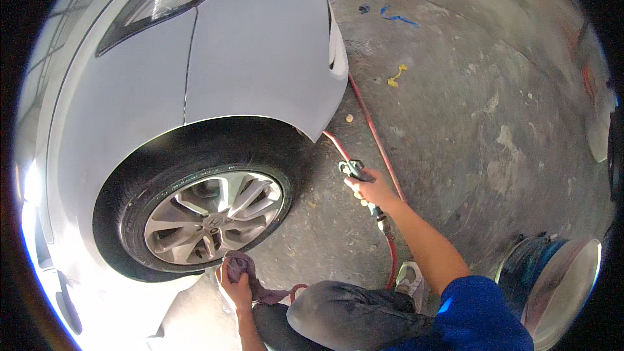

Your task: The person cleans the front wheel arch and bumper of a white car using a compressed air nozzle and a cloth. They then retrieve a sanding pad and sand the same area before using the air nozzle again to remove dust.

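Observation:
My right hand (368,188) is wrapped around the dark handle of an air blow gun (353,168), in front of the car's fender. A metal coupling joins the gun's lower end to a red air hose (392,257). My left hand (237,289) grips a crumpled purple-grey cloth (240,267) just below the lower edge of the front wheel (214,218). Whether the cloth touches the tire cannot be made out. The wheel has a silver alloy rim and a black tire, set under the fender (260,58) of a white or silver car.
More red hose (372,120) lies on the stained concrete floor (468,149) to the right of the car. Blue scraps (396,18) and a yellow scrap (396,77) lie farther off. A round drum (562,286) stands at lower right. My bent knee (325,309) is close by.

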Available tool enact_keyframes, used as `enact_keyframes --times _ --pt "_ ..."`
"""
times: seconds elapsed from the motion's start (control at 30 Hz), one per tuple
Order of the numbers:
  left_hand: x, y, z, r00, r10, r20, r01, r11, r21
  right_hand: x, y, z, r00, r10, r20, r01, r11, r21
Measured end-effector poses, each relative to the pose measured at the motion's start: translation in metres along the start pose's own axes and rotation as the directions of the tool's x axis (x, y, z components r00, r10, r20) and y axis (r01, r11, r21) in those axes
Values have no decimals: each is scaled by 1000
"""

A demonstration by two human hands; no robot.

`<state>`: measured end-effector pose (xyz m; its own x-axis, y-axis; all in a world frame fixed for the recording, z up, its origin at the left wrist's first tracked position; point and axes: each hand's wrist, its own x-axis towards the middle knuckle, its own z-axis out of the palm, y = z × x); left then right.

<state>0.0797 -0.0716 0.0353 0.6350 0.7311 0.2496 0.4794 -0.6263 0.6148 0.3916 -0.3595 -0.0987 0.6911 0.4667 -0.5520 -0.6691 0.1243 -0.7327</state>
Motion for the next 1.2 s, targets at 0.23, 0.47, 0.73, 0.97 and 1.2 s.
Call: enact_keyframes --times 0.23,0.47,0.73,0.97,1.2 --pt "5 10 12 1000 -2 9 2 1000 -5 19 -45 -38 997 -68 19 66 991 120" --pt "9 29 -10 999 2 53 -3 1000 18 -22 -27 -25 994 -101 39 98 992 73" --pt "31 23 -51 980 60 191 -18 977 -212 -90 -21 26 941 -340 5 339 940 16" --pt "50 25 -89 878 159 452 -14 951 -309 -152 -72 98 868 -485 104 496 852 -171" --pt "47 64 -206 824 -44 565 205 953 -224 -232 -122 225 913 -394 109 400 806 -437"
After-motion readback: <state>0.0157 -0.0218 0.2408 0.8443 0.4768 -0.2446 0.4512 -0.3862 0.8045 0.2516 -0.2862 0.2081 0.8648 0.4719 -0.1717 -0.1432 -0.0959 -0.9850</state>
